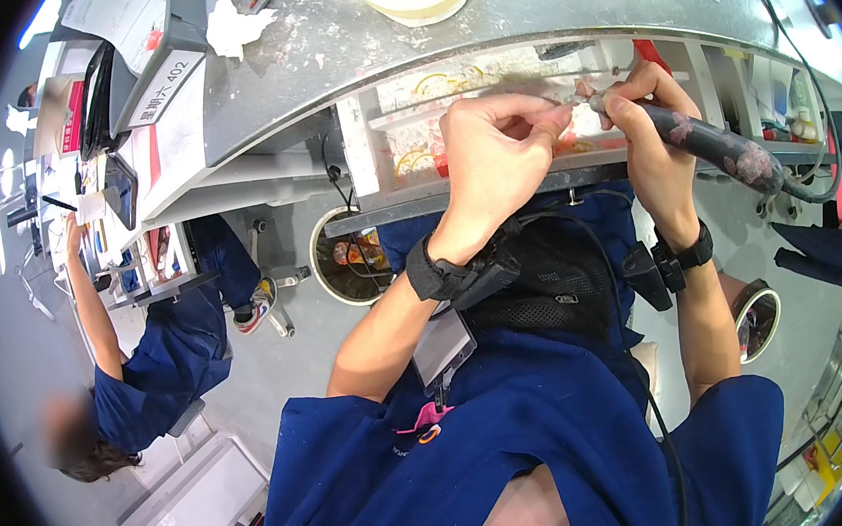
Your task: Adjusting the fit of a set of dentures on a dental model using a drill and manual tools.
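Grey benchtop (315, 77) over open drawer (363, 148): right hand (657, 132) wraps closed round dark handpiece (716, 145), long axis slanting leftward, nose facing left hand (497, 146), whose fingertips pinch nearly together, contents indistinct.

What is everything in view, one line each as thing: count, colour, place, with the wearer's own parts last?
bench: 1, grey, top
model: 1, cream, on bench
tissue: 1, white, left of model
file box: 1, grey, upper left
drawer: 1, white, below bench edge
rotary tool: 1, dark with reddish patches, in right hand
bins: 2, pale-rimmed, floor, either side
co-worker: 1, navy clothes, left
floor unit: 1, white, lower left
rack: 1, silver, lower right
pouch: 1, black, wearer's waist
wristbands: 2, black, wrists
Smaller items: unclear
left hand: 1, bare, by tool tip
right hand: 1, bare, around tool
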`<state>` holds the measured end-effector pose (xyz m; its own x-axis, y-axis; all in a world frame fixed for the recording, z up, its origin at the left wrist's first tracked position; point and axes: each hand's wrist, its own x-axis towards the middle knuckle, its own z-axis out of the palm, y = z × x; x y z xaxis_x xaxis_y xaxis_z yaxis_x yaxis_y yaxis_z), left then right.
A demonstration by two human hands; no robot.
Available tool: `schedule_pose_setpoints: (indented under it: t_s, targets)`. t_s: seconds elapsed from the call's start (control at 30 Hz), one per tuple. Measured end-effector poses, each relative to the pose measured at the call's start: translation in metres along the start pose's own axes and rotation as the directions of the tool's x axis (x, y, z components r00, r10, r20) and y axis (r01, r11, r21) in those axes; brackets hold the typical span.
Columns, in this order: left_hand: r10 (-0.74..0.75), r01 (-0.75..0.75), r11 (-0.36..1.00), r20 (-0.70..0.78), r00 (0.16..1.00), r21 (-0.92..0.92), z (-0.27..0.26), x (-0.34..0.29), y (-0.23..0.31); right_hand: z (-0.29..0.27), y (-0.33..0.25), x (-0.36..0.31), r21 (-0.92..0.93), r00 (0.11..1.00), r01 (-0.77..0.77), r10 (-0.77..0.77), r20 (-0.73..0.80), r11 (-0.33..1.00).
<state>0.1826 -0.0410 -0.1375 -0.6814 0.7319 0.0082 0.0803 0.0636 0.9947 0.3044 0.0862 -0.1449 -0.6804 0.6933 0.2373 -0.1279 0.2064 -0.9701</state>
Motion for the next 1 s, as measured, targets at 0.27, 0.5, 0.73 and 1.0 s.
schedule_pose_setpoints:
  t_s: [0.27, 0.5, 0.73, 1.0]
  targets:
    - [0.084, -0.085, 0.995, 0.026, 0.996, 0.049, 0.001, 0.001, -0.013, 0.004, 0.006, -0.001, 0.160, 0.991, -0.030, 0.050, -0.123, 0.987]
    - [0.117, -0.119, 0.992, -0.037, 0.992, -0.052, 0.008, -0.001, -0.022, 0.007, 0.001, -0.001, 0.065, 0.989, -0.020, 0.030, -0.144, 0.998]
    - [0.095, -0.095, 0.995, -0.044, 0.994, 0.021, 0.006, -0.003, -0.017, 0.003, -0.001, 0.001, -0.002, 0.999, -0.038, 0.038, -0.037, 0.999]
    - [0.095, -0.093, 0.992, -0.018, 0.995, 0.087, 0.006, -0.005, -0.013, 0.009, -0.002, -0.001, 0.031, 0.988, -0.032, 0.036, -0.148, 0.999]
